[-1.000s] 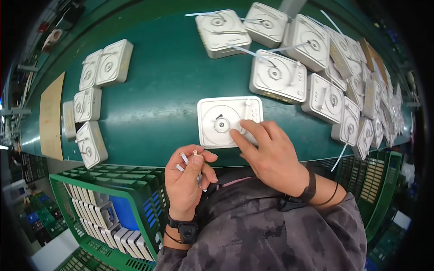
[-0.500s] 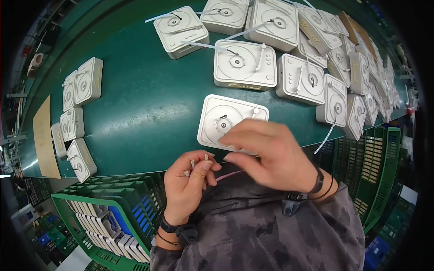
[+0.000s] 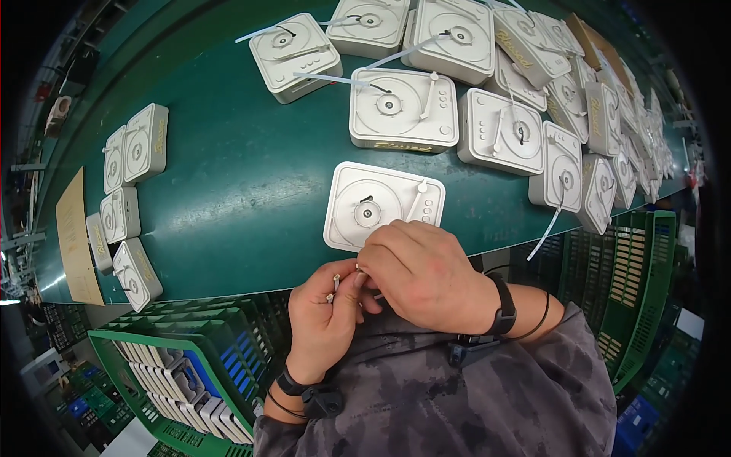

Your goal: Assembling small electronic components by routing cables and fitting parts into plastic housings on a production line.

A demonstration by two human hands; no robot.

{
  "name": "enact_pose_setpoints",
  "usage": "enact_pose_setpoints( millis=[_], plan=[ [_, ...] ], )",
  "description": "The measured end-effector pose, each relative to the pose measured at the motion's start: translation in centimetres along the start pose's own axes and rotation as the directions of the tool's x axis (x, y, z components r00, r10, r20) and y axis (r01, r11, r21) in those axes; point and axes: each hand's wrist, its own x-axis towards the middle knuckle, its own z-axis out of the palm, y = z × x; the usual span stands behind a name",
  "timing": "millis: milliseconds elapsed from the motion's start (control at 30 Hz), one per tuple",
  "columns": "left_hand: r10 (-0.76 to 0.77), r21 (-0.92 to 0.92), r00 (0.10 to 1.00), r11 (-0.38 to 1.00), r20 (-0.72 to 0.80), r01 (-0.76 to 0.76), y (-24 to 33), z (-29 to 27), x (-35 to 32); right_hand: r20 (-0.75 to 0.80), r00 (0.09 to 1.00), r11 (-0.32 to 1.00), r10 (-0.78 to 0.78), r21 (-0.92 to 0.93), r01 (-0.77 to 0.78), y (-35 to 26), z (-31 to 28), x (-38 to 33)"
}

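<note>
My left hand (image 3: 326, 314) is closed near the table's front edge, pinching several small white connectors (image 3: 336, 279) between thumb and fingers. My right hand (image 3: 417, 276) meets it at the fingertips, thumb and forefinger closed on one small white connector (image 3: 358, 267) at the left thumb; most of that piece is hidden. Just beyond both hands lies a white record-player-shaped unit (image 3: 358, 186), face up on the green table (image 3: 228, 175). A short black wire comes out beside its spindle. My right knuckles cover its near right corner.
More white record-player-shaped units (image 3: 403, 126) crowd the back and right, some with pale strips hanging from them. Several units (image 3: 145, 141) stand at the left beside a cardboard sheet (image 3: 74, 236). Green crates (image 3: 205, 324) flank me below the table edge.
My right hand has come down and left from above the near unit, its fingers now closing at the left fingertips. The left hand has shifted slightly right. The whole view has moved a little.
</note>
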Motion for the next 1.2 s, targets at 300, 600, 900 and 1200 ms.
enact_pose_setpoints(
  millis=[300,600,900,1200],
  plan=[
    [0.145,0.015,0.949,0.989,-0.280,-0.147,0.9,-1.2,1.1,0.545,0.833,0.938,-0.091,0.328,-0.112,0.7,-3.1,-1.1],
    [0.343,0.295,0.928,0.910,-0.144,-0.290,-2.2,0.0,3.6,0.061,0.998,1.000,0.015,0.026,-0.017,5.5,-1.6,4.1],
    [0.390,0.413,0.913,0.856,-0.116,-0.313,-1.5,-0.7,4.8,0.010,0.995,0.992,0.097,0.077,-0.098,5.4,0.2,3.6],
    [0.425,0.378,0.897,0.855,-0.118,-0.356,-1.0,-1.4,5.3,0.085,0.970,0.918,0.228,0.315,-0.243,5.5,-0.9,3.4]
  ],
)
